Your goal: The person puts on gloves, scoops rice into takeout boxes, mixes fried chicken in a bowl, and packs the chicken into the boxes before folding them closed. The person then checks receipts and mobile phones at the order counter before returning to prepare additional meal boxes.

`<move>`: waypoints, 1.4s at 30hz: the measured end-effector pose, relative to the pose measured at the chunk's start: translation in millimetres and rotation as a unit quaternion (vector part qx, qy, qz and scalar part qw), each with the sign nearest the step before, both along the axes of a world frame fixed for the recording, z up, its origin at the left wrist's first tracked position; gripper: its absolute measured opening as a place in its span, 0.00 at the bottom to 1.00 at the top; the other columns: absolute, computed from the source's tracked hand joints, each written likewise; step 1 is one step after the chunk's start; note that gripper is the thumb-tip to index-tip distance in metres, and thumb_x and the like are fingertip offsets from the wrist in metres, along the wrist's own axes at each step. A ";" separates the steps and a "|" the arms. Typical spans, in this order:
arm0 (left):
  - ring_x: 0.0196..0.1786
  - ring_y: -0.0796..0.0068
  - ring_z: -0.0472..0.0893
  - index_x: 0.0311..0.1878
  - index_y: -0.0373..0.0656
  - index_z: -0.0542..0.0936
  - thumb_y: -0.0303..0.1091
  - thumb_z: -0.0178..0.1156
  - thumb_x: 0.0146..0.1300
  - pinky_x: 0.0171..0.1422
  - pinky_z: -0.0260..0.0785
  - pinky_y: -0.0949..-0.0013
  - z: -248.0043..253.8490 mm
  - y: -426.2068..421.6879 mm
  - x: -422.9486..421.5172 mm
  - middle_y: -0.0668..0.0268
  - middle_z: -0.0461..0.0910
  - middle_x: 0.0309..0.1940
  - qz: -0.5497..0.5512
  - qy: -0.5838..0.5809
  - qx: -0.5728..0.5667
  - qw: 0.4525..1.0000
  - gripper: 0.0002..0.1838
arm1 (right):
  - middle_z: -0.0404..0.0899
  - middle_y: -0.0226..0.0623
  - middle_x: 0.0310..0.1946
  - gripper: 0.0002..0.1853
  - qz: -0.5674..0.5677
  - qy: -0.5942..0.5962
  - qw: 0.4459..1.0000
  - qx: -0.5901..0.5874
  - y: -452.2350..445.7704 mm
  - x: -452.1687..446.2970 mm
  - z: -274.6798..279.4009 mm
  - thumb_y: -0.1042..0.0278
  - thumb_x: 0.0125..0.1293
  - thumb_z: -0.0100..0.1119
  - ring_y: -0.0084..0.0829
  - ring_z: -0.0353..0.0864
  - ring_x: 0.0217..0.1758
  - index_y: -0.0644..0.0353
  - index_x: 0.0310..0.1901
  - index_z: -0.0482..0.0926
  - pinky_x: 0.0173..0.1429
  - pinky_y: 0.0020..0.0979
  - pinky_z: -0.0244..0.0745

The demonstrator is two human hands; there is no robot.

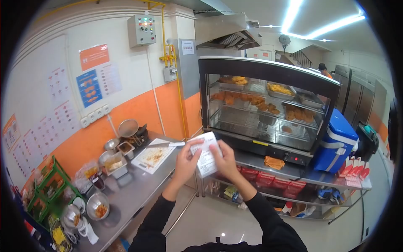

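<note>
Where both hands' fingers (217, 148) meet, white paper (205, 161) (printed) between.

Counter (136, 193) — smooth, glossy metal

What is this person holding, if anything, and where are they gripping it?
A printed white paper: the left hand holds its left edge, the right hand its right edge, thumb over the front.
</note>
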State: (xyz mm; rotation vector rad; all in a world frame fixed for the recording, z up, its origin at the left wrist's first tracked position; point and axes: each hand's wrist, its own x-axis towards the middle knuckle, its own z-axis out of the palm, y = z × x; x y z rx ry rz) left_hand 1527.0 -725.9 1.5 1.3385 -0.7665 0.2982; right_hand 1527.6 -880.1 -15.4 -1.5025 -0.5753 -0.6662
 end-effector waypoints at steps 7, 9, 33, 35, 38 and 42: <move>0.55 0.75 0.77 0.61 0.35 0.72 0.23 0.53 0.69 0.60 0.70 0.72 91.1 -70.5 194.5 0.61 0.75 0.57 -0.060 -0.087 0.056 0.993 0.17 | 0.79 0.34 0.36 0.13 -0.071 -0.169 0.981 -0.070 -93.3 172.4 88.6 0.72 0.75 0.42 0.17 0.76 0.36 0.64 0.56 0.69 0.37 0.23 0.71; 0.56 0.75 0.77 0.61 0.35 0.73 0.25 0.53 0.69 0.61 0.70 0.72 108.4 -87.2 237.3 0.61 0.76 0.56 -0.102 -0.042 0.047 0.993 0.17 | 0.77 0.38 0.36 0.16 -0.062 -0.184 0.977 -0.087 -120.1 212.8 112.0 0.74 0.75 0.38 0.22 0.77 0.38 0.61 0.61 0.66 0.40 0.26 0.71; 0.55 0.59 0.76 0.53 0.45 0.78 0.21 0.56 0.49 0.63 0.66 0.59 200.4 -163.9 514.9 0.64 0.79 0.50 0.336 -0.504 0.200 0.770 0.24 | 0.77 0.32 0.36 0.05 -0.526 -0.394 0.593 -0.464 -199.7 442.4 248.3 0.70 0.51 0.59 0.31 0.73 0.46 0.58 0.25 0.83 0.54 0.33 0.66; 0.54 0.59 0.76 0.51 0.45 0.78 0.22 0.57 0.47 0.60 0.67 0.58 202.1 -169.5 511.8 0.62 0.79 0.49 0.343 -0.511 0.192 0.765 0.23 | 0.77 0.33 0.35 0.05 -0.529 -0.361 0.608 -0.469 -199.6 436.8 248.4 0.71 0.51 0.58 0.33 0.74 0.46 0.58 0.25 0.83 0.53 0.34 0.66; 0.53 0.59 0.77 0.48 0.44 0.78 0.21 0.57 0.44 0.57 0.67 0.58 206.0 -172.1 513.3 0.61 0.80 0.45 0.343 -0.536 0.190 0.748 0.23 | 0.76 0.36 0.35 0.06 -0.501 -0.356 0.647 -0.452 -199.6 430.8 252.9 0.75 0.52 0.57 0.37 0.75 0.47 0.60 0.32 0.83 0.52 0.37 0.68; 0.57 0.56 0.76 0.50 0.45 0.78 0.21 0.58 0.41 0.63 0.66 0.56 203.5 -173.3 531.9 0.61 0.80 0.48 0.354 -0.528 0.182 0.750 0.27 | 0.79 0.43 0.38 0.11 -0.350 -0.340 0.744 -0.457 -207.2 446.9 253.6 0.81 0.55 0.53 0.46 0.78 0.48 0.65 0.38 0.82 0.55 0.42 0.71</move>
